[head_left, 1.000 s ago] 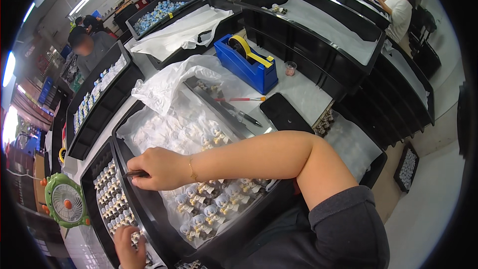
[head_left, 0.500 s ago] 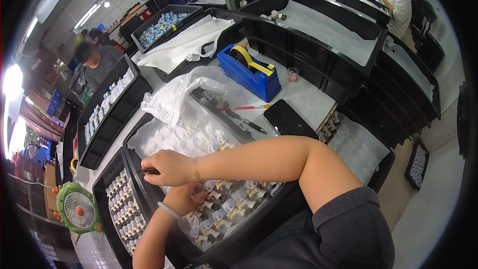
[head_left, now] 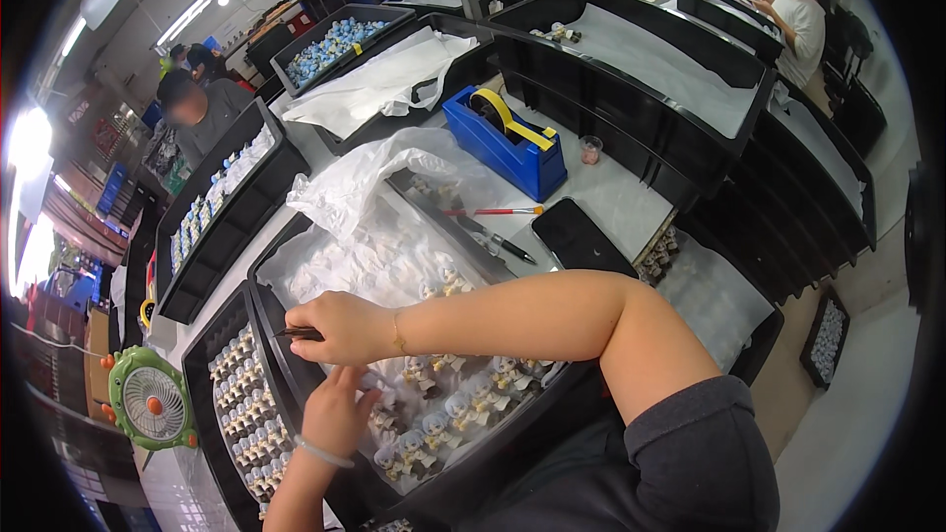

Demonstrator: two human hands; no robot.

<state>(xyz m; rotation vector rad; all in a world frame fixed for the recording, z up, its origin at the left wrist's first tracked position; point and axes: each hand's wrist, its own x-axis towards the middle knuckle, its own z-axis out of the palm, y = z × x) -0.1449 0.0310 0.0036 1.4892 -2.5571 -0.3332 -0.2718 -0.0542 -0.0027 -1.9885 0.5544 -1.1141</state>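
My right hand [head_left: 340,328] is closed around a dark, thin pointed tool [head_left: 301,333], which sticks out to the left; its exact kind is not clear. My left hand [head_left: 333,414] is just below, its thumb apart from the fingers and nothing visible in it. Both hands are over a black tray [head_left: 260,298] lined with translucent sheeting. In it, rows of small pale-blue and cream figurines [head_left: 434,424] lie toward me, while white wrapping [head_left: 340,261] covers the far part. My right forearm hides the middle of the tray.
Left of the tray stands another black tray of figurines [head_left: 246,404], beside a green fan [head_left: 153,399]. Beyond lie a blue tape dispenser [head_left: 507,143], a brush [head_left: 498,211], a pen [head_left: 512,250] and a phone [head_left: 581,238]. Stacked black crates [head_left: 631,113] rise at the right; other people work farther off.
My left hand has drawn back from the figurines to the left, its thumb now apart from the fingers. My right hand keeps the dark tool in nearly the same place.
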